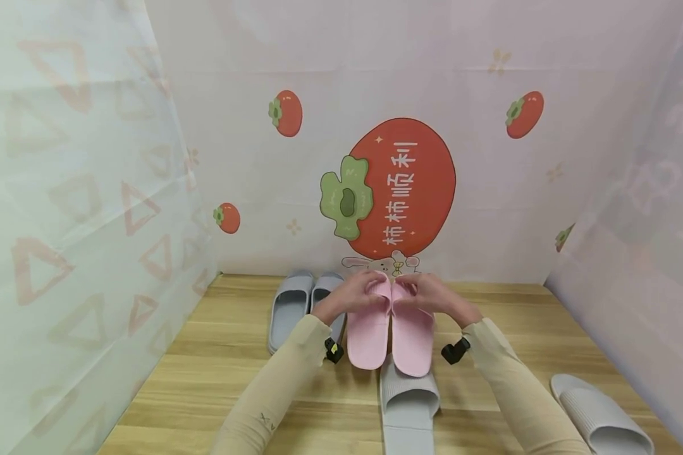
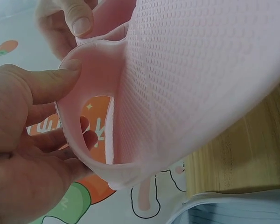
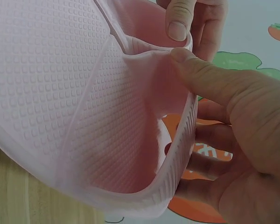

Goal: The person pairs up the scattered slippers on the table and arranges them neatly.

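Observation:
Side by side, a left pink slipper point(image 1: 367, 341) and a right pink slipper point(image 1: 412, 344) are held at their straps, heel ends toward me. My left hand point(image 1: 353, 294) grips the left one's strap point(image 2: 95, 70), thumb on its inner face and fingers around the outside. On the other slipper, my right hand point(image 1: 432, 296) pinches the ribbed strap point(image 3: 163, 79) the same way. Both wrist views show the dotted footbeds tilted and the straps' inner edges close together. In the head view, the right slipper's heel overlaps a light grey slipper point(image 1: 408, 436).
A blue-grey pair of slippers point(image 1: 287, 316) stands at the back left, partly behind my left hand. Another light grey slipper point(image 1: 609, 417) lies at the front right. Printed cloth walls point(image 1: 250, 158) enclose the wooden surface point(image 1: 205, 379) at the back and sides.

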Available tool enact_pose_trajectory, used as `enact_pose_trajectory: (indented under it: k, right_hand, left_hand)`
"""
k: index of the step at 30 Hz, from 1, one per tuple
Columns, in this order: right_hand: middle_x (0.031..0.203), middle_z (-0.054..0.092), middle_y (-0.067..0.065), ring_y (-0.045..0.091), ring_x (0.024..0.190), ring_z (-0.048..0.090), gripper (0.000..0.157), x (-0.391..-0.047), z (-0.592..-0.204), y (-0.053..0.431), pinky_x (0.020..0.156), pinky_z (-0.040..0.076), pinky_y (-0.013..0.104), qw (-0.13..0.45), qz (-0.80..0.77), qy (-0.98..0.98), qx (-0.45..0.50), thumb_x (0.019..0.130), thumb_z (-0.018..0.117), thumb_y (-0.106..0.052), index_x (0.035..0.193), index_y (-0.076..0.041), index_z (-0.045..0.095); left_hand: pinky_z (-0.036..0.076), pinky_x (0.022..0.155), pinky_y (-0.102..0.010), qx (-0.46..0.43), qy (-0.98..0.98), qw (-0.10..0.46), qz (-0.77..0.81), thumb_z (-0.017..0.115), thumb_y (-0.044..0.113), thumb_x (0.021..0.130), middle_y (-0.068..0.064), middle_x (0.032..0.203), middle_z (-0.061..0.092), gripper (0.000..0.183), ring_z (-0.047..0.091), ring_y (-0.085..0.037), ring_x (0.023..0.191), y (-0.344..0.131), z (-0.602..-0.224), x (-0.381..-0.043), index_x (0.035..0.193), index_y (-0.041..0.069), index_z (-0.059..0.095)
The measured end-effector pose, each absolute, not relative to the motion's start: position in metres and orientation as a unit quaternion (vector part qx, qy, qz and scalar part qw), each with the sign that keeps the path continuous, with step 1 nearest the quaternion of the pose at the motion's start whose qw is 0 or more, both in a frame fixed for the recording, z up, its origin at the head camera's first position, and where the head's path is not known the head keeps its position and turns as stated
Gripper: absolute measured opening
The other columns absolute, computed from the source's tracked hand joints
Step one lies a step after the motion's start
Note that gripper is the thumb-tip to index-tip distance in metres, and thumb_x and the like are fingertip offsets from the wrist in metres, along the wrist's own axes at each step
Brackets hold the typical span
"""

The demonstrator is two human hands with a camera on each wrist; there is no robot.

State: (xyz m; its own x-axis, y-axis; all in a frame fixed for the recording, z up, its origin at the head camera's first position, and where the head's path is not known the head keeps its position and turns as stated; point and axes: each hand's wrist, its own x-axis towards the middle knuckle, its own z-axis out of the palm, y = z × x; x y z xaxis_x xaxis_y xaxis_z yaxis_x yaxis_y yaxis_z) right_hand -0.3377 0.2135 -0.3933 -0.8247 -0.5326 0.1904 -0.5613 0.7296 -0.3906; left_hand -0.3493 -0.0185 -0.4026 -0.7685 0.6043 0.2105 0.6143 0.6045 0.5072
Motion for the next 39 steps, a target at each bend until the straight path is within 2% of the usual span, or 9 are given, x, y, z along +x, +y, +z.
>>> enact_pose_trajectory:
  k: [9, 20, 26, 29, 33, 39]
  right_hand:
    - [0.097, 0.069, 0.004, 0.009, 0.066, 0.048, 0.055, -0.341, -0.398, 0.215, 0.058, 0.04, 0.022, 0.031, 0.232, -0.93, 0.283, 0.081, 0.08, -0.029, 0.129, -0.008, 0.064]
    - [0.1, 0.071, 0.005, 0.013, 0.075, 0.051, 0.051, -0.352, -0.398, 0.217, 0.064, 0.042, 0.025, 0.058, 0.206, -0.933, 0.291, 0.08, 0.08, -0.03, 0.124, -0.01, 0.067]
    - [0.075, 0.059, -0.002, 0.012, 0.067, 0.047, 0.048, -0.358, -0.395, 0.216, 0.061, 0.037, 0.024, 0.057, 0.194, -0.935, 0.292, 0.08, 0.08, -0.031, 0.121, -0.009, 0.068]
    - [0.069, 0.053, -0.004, 0.011, 0.065, 0.045, 0.049, -0.36, -0.394, 0.215, 0.06, 0.036, 0.025, 0.05, 0.19, -0.937, 0.288, 0.08, 0.08, -0.032, 0.122, -0.009, 0.068]
    - [0.075, 0.059, -0.002, 0.012, 0.067, 0.047, 0.048, -0.365, -0.396, 0.213, 0.063, 0.039, 0.026, 0.041, 0.187, -0.938, 0.289, 0.081, 0.079, -0.033, 0.122, -0.01, 0.068]
    - [0.099, 0.07, 0.004, 0.015, 0.078, 0.054, 0.044, -0.367, -0.398, 0.212, 0.071, 0.044, 0.028, 0.051, 0.189, -0.927, 0.32, 0.082, 0.077, -0.029, 0.12, -0.01, 0.068]
  left_hand:
    - [0.035, 0.113, -0.051, -0.334, -0.896, 0.012, -0.294, 0.073, 0.026, 0.087, -0.012, 0.144, 0.053, 0.052, 0.045, -0.031, 0.136, -0.016, -0.404, -0.351, 0.135, 0.013, 0.058]
    - [0.038, 0.112, -0.049, -0.335, -0.896, 0.022, -0.291, 0.072, 0.028, 0.087, -0.012, 0.142, 0.054, 0.053, 0.046, -0.03, 0.135, -0.013, -0.405, -0.362, 0.136, 0.012, 0.058]
    - [0.038, 0.112, -0.048, -0.335, -0.894, 0.019, -0.296, 0.072, 0.024, 0.088, -0.013, 0.142, 0.053, 0.053, 0.047, -0.03, 0.134, -0.011, -0.405, -0.365, 0.136, 0.01, 0.057]
    - [0.038, 0.111, -0.048, -0.334, -0.894, 0.02, -0.298, 0.072, 0.024, 0.087, -0.013, 0.141, 0.054, 0.053, 0.047, -0.03, 0.134, -0.011, -0.407, -0.368, 0.136, 0.01, 0.058]
    - [0.039, 0.111, -0.048, -0.33, -0.894, 0.018, -0.302, 0.073, 0.026, 0.086, -0.013, 0.14, 0.055, 0.053, 0.047, -0.03, 0.133, -0.012, -0.411, -0.373, 0.134, 0.01, 0.059]
    - [0.038, 0.112, -0.046, -0.329, -0.895, 0.031, -0.301, 0.073, 0.028, 0.087, -0.013, 0.138, 0.057, 0.052, 0.049, -0.03, 0.132, -0.013, -0.417, -0.377, 0.134, 0.01, 0.059]
